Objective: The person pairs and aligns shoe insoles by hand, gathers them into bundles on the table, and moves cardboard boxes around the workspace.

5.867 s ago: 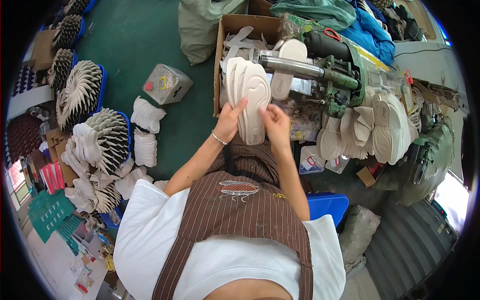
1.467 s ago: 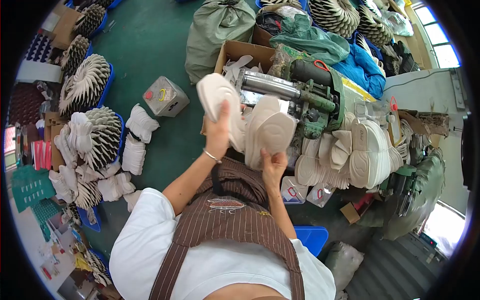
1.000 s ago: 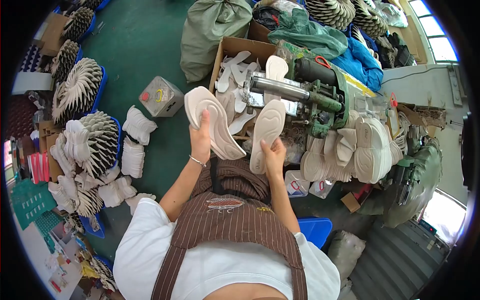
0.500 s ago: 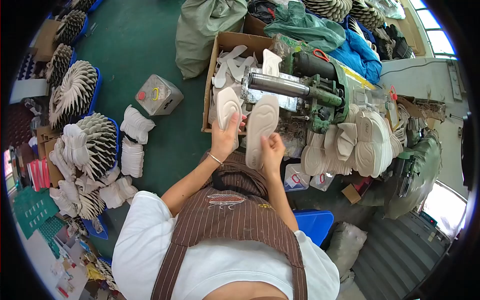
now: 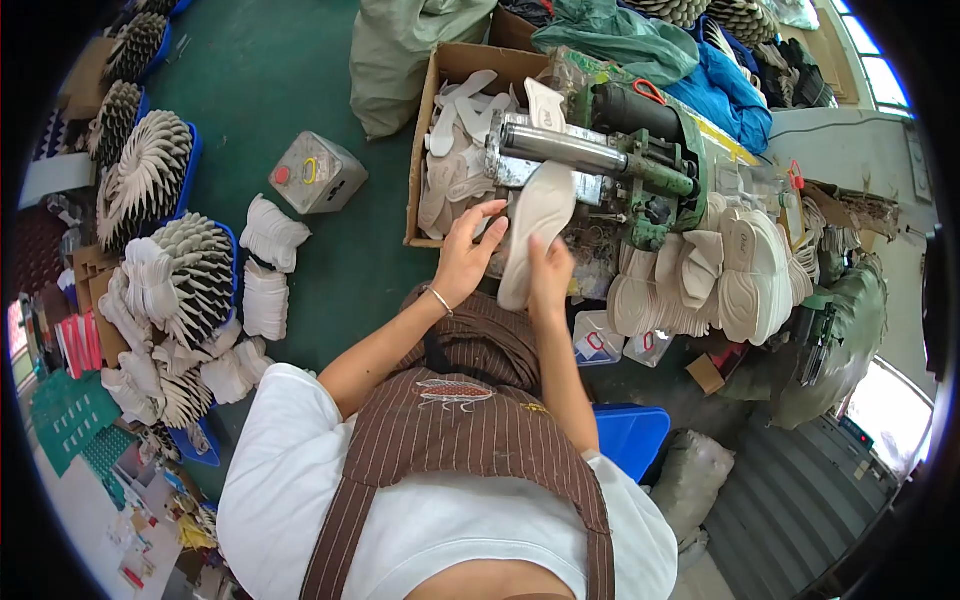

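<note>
The right hand (image 5: 548, 285) grasps an insole (image 5: 535, 215) by the right edge of its nearer half; the near end drops toward the apron (image 5: 450, 430), and the far end reaches up over the machine's metal bar (image 5: 560, 147) as seen from above. The left hand (image 5: 466, 262) is unclenched just beside the opposite edge (whether its thumb touches is hard to tell). The work looks partway along: this piece is not yet set down, and another insole (image 5: 545, 105) lies beyond the bar. Loose pieces fill the cardboard box (image 5: 490, 62), while gathered bundles (image 5: 275, 235) sit on the floor, seemingly done.
</note>
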A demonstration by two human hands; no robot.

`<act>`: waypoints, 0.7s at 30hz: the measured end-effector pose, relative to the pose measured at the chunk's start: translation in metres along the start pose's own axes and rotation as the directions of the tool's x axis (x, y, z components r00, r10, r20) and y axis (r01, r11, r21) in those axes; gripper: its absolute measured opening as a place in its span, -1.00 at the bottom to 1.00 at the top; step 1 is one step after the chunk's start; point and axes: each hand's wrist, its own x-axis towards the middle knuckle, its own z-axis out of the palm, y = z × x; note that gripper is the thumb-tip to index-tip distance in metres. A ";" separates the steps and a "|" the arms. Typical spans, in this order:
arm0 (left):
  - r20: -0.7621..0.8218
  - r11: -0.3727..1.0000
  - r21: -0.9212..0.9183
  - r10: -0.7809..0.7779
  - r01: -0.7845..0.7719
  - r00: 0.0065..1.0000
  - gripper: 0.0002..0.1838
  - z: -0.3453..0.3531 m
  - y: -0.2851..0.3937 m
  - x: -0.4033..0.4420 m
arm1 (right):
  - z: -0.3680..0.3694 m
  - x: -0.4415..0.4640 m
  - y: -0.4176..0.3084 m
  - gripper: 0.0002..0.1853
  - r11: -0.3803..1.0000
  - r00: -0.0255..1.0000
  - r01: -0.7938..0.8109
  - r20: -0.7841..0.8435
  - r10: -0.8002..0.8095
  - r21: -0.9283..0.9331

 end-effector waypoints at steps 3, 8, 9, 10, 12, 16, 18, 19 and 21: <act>0.000 0.995 0.098 -0.017 0.017 1.000 -0.58 -0.013 -0.004 -0.010 | -0.005 0.043 -0.010 -0.75 0.997 0.995 0.072 0.072 -0.072 -0.003; -0.158 0.976 0.130 -0.152 0.173 0.976 -0.54 -0.052 -0.022 -0.032 | -0.007 0.024 0.017 -0.71 0.993 0.964 -0.107 0.239 0.114 -0.042; -0.218 0.972 0.112 -0.179 0.207 0.959 -0.54 -0.059 -0.034 -0.038 | -0.016 0.021 0.036 -0.70 0.964 0.929 -0.209 0.275 0.247 -0.163; -0.267 0.963 0.107 -0.211 0.247 0.940 -0.54 -0.067 -0.040 -0.046 | -0.025 0.017 0.059 -0.71 0.922 0.882 -0.329 0.282 0.378 -0.206; -0.364 0.946 0.103 -0.251 0.306 0.897 -0.54 -0.084 -0.049 -0.065 | -0.033 0.013 0.091 -0.72 0.870 0.819 -0.410 0.309 0.484 -0.275; -0.392 0.875 0.229 -0.318 0.427 0.863 -0.53 -0.112 -0.066 -0.083 | -0.028 0.023 0.129 -0.69 0.718 0.731 -0.490 0.217 0.647 -0.493; -0.365 0.785 0.345 -0.393 0.514 0.844 -0.51 -0.132 -0.085 -0.071 | -0.027 0.039 0.158 -0.69 0.750 0.758 -0.520 0.184 0.626 -0.410; -0.343 0.764 0.404 -0.383 0.503 0.858 -0.48 -0.142 -0.097 -0.060 | -0.023 0.046 0.170 -0.70 0.751 0.760 -0.555 0.150 0.633 -0.359; -0.286 0.729 0.472 -0.404 0.495 0.869 -0.47 -0.157 -0.112 -0.023 | -0.019 0.060 0.196 -0.70 0.738 0.755 -0.602 0.085 0.651 -0.306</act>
